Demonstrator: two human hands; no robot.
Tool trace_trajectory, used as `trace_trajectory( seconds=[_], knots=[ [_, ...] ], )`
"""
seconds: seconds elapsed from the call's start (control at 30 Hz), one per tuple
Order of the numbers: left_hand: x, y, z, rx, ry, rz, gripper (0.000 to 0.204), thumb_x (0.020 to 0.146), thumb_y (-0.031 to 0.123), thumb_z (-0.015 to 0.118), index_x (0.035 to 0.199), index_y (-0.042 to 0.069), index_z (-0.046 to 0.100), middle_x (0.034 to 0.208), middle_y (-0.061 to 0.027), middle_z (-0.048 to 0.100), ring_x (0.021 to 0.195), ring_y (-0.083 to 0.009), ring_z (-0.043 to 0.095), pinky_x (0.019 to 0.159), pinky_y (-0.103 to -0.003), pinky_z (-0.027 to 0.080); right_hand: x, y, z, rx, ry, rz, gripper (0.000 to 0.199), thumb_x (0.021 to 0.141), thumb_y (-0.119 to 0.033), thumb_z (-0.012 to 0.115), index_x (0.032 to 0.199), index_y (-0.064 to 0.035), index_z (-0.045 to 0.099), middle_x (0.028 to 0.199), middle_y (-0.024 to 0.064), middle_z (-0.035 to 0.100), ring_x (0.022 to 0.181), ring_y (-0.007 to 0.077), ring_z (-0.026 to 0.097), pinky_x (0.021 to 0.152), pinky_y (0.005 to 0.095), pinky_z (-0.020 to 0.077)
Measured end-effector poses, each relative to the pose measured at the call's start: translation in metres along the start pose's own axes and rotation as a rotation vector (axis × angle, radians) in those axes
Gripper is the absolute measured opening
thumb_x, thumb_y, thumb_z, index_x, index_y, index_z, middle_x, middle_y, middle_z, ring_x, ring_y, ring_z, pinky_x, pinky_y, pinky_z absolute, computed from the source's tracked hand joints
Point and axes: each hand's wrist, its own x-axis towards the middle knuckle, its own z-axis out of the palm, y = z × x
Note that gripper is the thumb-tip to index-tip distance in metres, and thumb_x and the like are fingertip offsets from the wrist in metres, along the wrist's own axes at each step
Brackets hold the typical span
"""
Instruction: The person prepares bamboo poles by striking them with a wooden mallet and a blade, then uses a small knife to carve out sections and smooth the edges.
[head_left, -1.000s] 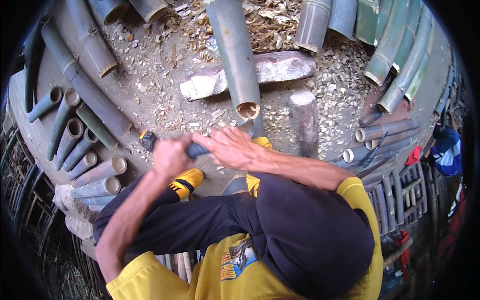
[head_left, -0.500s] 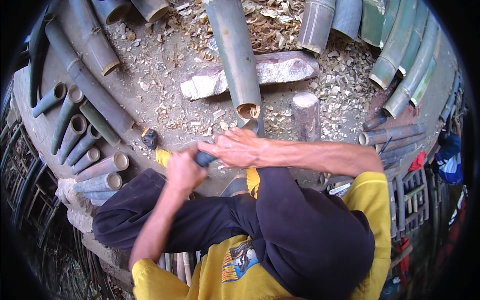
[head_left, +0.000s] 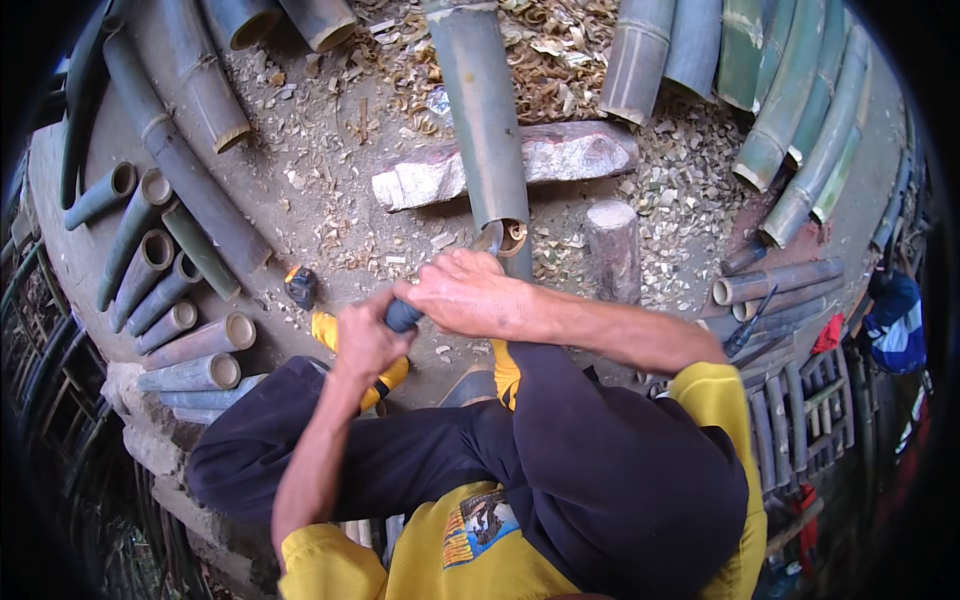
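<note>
And there, at left, the left hand [head_left: 370, 335] gripped the dark-handled tool [head_left: 402, 316], the right hand [head_left: 465, 290] closed over it just beyond, its blade [head_left: 489, 237] at the mouth of the bamboo tube [head_left: 497, 180] propped across the pale block [head_left: 590, 155]. The end was already hollow, chips [head_left: 665, 190] strewn rightward; paring looked unfinished, how much remained I couldn't tell.

Tool blade [head_left: 490, 237] now at the left rim of the bamboo tube [head_left: 477, 130], earlier just below it
</note>
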Motion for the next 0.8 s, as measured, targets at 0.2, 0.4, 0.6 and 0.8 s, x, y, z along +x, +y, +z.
trace_trajectory(
  seconds=[0.2, 0.4, 0.6, 0.8],
  knots=[
    [0.074, 0.052, -0.087, 0.729, -0.172, 0.355, 0.016, 0.059, 0.01, 0.065, 0.074, 0.007, 0.06, 0.068, -0.0114, 0.064, 0.056, -0.0274, 0.064, 0.054, -0.037, 0.052, 0.006, 0.001, -0.007, 0.183, 0.522, 0.214, 0.043, 0.065, -0.003, 0.065, 0.106, -0.0035, 0.051, 0.075, 0.0153, 0.058, 0.075, 0.033, 0.063, 0.068, 0.0431, 0.0509],
    [0.098, 0.109, -0.094, 0.908, -0.093, 0.536, 0.007, 0.06, 0.013, 0.069, 0.064, 0.009, 0.065, 0.061, -0.0076, 0.063, 0.056, -0.0243, 0.063, 0.051, -0.037, 0.051, -0.006, 0.014, -0.019, 0.339, 0.792, 0.144, 0.04, 0.067, -0.004, 0.061, 0.106, -0.0016, 0.051, 0.076, 0.0189, 0.06, 0.07, 0.0366, 0.063, 0.059, 0.0419, 0.0533],
    [-0.03, 0.002, 0.041, -0.195, 0.11, -0.264, 0.038, 0.057, 0.012, 0.07, 0.093, 0.003, 0.069, 0.069, -0.0131, 0.067, 0.061, -0.0199, 0.065, 0.066, -0.036, 0.053, 0.006, -0.006, -0.016, -0.025, -0.203, -0.09, 0.022, 0.069, -0.007, 0.061, 0.09, -0.0017, 0.062, 0.066, 0.0154, 0.063, 0.063, 0.0288, 0.066, 0.053, 0.041, 0.0543],
    [0.084, 0.063, -0.092, 0.627, -0.063, 0.395, 0.012, 0.06, 0.01, 0.065, 0.071, 0.005, 0.065, 0.065, -0.0129, 0.065, 0.054, -0.0251, 0.063, 0.052, -0.036, 0.051, 0.009, -0.003, -0.02, 0.201, 0.643, 0.204, 0.038, 0.068, 0.005, 0.056, 0.105, -0.0018, 0.051, 0.08, 0.0209, 0.057, 0.071, 0.0371, 0.06, 0.066, 0.0466, 0.05]
  ],
)
